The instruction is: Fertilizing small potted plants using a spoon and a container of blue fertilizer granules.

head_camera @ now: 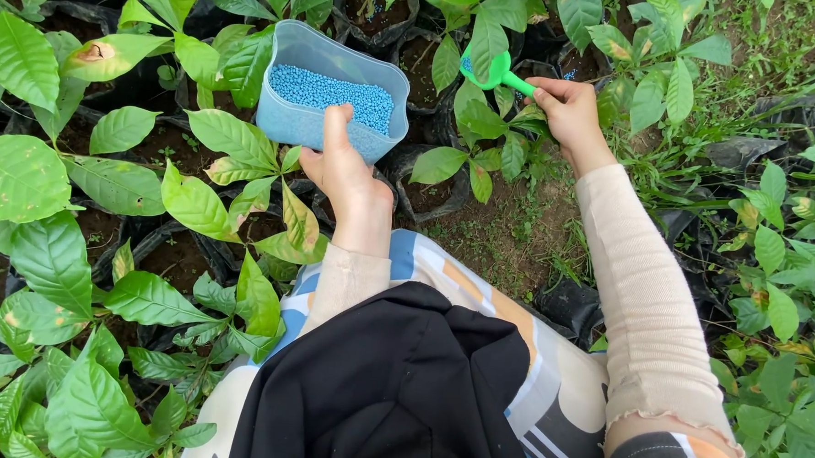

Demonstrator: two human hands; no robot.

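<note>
Outdoor spot, no walls or furniture anywhere, just a plant nursery on the ground. Rows of young seedlings [198, 202] with big glossy green leaves sit in black plastic grow bags [446, 189] full of dark soil, packed tight together. There's a bare patch of brown dirt [508, 238] in the middle, scrappy grass and weeds [773, 43] top right. Soft, even daylight, no hard shadows.

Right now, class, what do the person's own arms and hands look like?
Both hands, the left hand and the right hand, are bare, without gloves. Each arm wears a long, close-fitting pale cream sleeve reaching the wrist; the right sleeve's upper edge looks frilled.
</note>
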